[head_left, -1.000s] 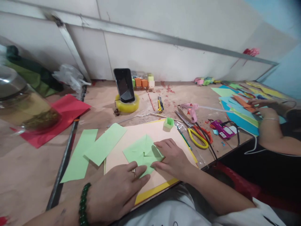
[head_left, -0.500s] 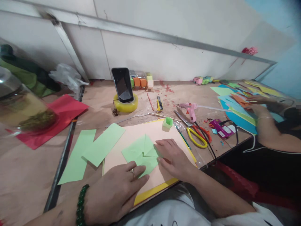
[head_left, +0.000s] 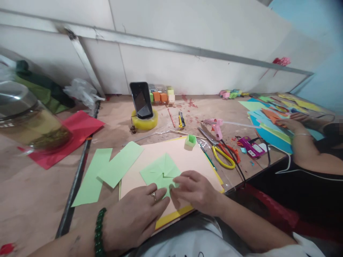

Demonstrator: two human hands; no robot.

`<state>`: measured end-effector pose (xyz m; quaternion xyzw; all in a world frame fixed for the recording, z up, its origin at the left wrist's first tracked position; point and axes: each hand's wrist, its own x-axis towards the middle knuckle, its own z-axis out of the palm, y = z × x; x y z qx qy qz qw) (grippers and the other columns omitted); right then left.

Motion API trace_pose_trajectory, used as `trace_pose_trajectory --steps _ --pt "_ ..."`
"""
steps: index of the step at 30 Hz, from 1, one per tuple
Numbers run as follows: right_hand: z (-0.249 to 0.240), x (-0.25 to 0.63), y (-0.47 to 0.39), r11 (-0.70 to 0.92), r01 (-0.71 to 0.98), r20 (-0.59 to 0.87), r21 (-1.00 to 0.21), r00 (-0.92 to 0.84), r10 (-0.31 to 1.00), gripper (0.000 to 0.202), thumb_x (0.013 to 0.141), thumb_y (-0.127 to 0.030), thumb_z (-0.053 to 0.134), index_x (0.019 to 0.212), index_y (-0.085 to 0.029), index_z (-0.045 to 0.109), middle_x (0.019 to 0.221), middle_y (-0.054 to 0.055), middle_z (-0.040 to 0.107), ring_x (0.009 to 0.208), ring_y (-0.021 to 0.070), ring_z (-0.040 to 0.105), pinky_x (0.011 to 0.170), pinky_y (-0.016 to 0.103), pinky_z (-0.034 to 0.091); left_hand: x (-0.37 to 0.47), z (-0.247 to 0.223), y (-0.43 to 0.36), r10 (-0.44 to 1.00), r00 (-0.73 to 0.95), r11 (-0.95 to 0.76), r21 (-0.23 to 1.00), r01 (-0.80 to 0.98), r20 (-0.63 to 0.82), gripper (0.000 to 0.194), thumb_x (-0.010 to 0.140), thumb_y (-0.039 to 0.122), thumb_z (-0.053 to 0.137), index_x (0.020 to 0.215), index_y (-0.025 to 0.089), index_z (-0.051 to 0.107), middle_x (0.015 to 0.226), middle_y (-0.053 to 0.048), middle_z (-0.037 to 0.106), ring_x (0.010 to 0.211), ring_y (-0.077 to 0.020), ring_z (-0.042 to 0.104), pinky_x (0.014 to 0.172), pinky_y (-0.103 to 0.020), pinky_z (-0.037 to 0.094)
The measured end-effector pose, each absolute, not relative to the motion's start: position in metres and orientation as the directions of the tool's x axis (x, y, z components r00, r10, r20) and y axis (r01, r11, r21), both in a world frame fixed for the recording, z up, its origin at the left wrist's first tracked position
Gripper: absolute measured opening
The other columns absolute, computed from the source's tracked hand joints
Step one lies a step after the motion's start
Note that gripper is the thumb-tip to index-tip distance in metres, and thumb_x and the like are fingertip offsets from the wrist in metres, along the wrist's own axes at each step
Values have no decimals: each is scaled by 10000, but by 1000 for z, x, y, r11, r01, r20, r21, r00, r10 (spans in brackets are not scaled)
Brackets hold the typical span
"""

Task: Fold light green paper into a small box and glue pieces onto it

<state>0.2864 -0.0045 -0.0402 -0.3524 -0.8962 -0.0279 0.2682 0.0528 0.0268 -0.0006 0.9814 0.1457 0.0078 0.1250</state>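
- Brown tabletop [head_left: 115,114] ran back to a white wall [head_left: 160,66], beyond both hands.
- Folded green paper [head_left: 158,173] lay at the fingertips, between and just ahead of the hands, creases converging near its middle.
- Left hand [head_left: 134,214]: fingers extended and slightly apart, palm down over the paper's near edge, clamped on nothing. Judged to be steadying the paper against sliding.
- Right hand [head_left: 202,192]: thumb and fingers bent at the paper's near right side. Could not tell whether they met on it; thumb and fingertips partly hidden. Pose suggested fine edge work, with the left hand as anchor.
- Peach sheet [head_left: 174,146] lay under the paper and reached under the hands, yellow edging showing on the near side; probably a smooth working base.
- Small green box [head_left: 190,141] stood on that sheet, ahead of the right hand, likely set there to be out of the fingers' way.
- Two green strips, one lower [head_left: 92,178] and one upper [head_left: 120,164], overlapped ahead and left of the left hand, presumably kept within reach.
- Scissors [head_left: 223,160] lay right of the right hand, handles toward it, which would suit a quick pickup; glue gun [head_left: 218,130] just beyond.
- Phone [head_left: 141,100] leaned in a tape roll [head_left: 144,123] well ahead of the left hand, the roll apparently serving as stand.
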Motion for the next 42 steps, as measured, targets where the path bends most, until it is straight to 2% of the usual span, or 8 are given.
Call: trace_pose_trajectory --steps 7,13,18,27,29,34,37,42 --pt "-38 301 -1 755 650 413 -86 -666 621 196 952 -162 457 954 -193 650 837 53 661 806 187 533 667 323 446 52 -3 24 298 954 -929 234 286 15 315 813 141 446 1101 149 572 985 -105 634 806 -249 539 694 -368 466" --pt "-36 315 -7 709 681 411 -184 -601 685 250 941 -104 396 926 -173 636 845 65 661 772 186 516 662 323 457 51 -4 20 295 954 -932 207 298 -44 309 845 159 451 1128 131 573 1057 -115 639 854 -249 568 743 -364 492" --pt "-32 299 -11 706 688 399 -169 -607 687 232 914 -96 409 886 -173 626 806 66 627 732 195 516 650 330 473 67 -1 15 373 922 -915 122 384 -100 482 852 303 528 1280 82 493 969 -127 639 841 -285 572 722 -408 502" --pt "-38 312 -13 639 762 407 -106 -553 727 243 869 -41 424 881 -172 628 780 82 621 699 217 530 577 348 503 60 -5 -3 488 871 -869 122 479 52 233 882 161 471 1090 155 577 1152 -132 629 1003 -268 589 835 -384 532" --pt "-42 314 -13 646 752 461 -131 -531 711 242 869 -37 412 872 -170 614 809 87 633 723 213 545 607 348 524 60 -11 -5 505 851 -863 97 496 144 238 885 141 449 1088 159 572 1216 -154 606 1062 -273 577 865 -398 528" --pt "-50 313 -14 702 646 542 -299 -491 682 413 775 20 366 1121 -138 529 1218 166 593 1132 236 541 901 419 538 72 -16 -10 592 792 -805 132 578 148 188 893 112 395 895 167 575 1072 -132 662 953 -248 632 801 -382 559" --pt "-47 314 -15 700 602 493 -383 -508 706 477 784 6 383 1229 -133 482 1143 139 637 1095 206 579 908 370 549 81 -15 -14 646 747 -764 133 632 157 191 903 112 397 986 167 560 1027 -117 669 936 -239 640 792 -376 565" --pt "-39 312 -16 757 577 484 -305 -591 645 360 873 -59 438 1191 -184 551 1119 88 675 1079 203 585 947 379 519 87 -13 -17 702 708 -712 90 696 76 286 899 94 441 1175 136 505 1076 -129 665 989 -246 639 825 -382 561"
